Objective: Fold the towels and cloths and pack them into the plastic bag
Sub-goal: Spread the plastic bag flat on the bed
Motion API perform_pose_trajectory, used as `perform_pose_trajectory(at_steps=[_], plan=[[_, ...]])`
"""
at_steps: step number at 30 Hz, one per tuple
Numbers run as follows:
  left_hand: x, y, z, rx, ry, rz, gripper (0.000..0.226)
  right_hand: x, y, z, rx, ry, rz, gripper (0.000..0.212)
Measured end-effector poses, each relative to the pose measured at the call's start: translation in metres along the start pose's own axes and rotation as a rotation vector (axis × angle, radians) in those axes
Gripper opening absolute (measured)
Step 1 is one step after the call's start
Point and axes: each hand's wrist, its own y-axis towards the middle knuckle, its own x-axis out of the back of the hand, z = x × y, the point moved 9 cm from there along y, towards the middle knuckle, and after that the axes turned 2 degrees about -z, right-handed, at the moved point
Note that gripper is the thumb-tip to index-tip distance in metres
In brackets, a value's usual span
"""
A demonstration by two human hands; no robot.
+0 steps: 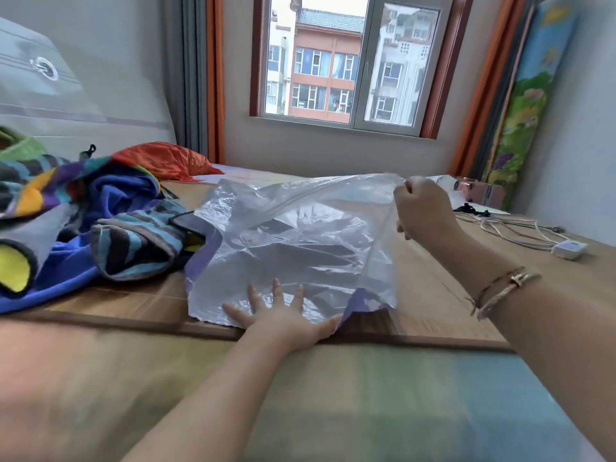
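The clear plastic bag lies at the centre of the view on a bamboo mat that covers the bed, its near edge flat and its far edge lifted off the mat. The left hand, at about 6 o'clock from the bag's middle, lies flat on the bag's near edge with fingers straight and spread wide, pressing the plastic down. The right hand, at about 2 o'clock, has its fingers curled tight and pinches the bag's upper right corner, holding it raised so the film stretches up from the mat. A thin bracelet circles the right wrist. A purple-and-white sheet shows beneath the bag at its near right corner and along its left side; whether it is part of the bag or a separate thing cannot be told. At 9 o'clock, well to the left of the bag, a heap of unfolded striped and blue towels sprawls on the mat, with an orange cloth behind it at about 11 o'clock. A dark phone rests against the heap, just beside the bag's left edge. At 3 o'clock a white cable with a switch lies on the mat
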Motion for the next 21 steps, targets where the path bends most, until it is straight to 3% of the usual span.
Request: perform_pose_trajectory(at_steps=[4,10,15,17,19,21], plan=[[0.003,0.003,-0.001,0.009,0.014,0.031,0.087,0.020,0.028,0.014,0.049,-0.087,-0.082,0.026],[0.003,-0.006,-0.021,-0.031,-0.060,0.010,0.093,-0.001,0.023,0.029,0.170,-0.214,-0.036,0.026],[0.031,-0.015,-0.063,-0.301,-0.539,-0.057,0.071,0.002,0.023,0.032,0.241,-0.301,-0.020,0.015],[0.063,-0.030,-0.063,-0.392,-0.574,-0.281,0.047,0.008,0.020,0.025,0.256,-0.355,-0.021,0.012],[0.108,-0.057,-0.049,-0.466,-0.290,-0.728,0.028,0.014,0.015,0.014,0.249,-0.377,-0.027,0.015],[0.136,-0.085,-0.027,-0.445,0.008,-1.098,0.030,0.015,0.007,0.005,0.237,-0.370,-0.033,0.017]])
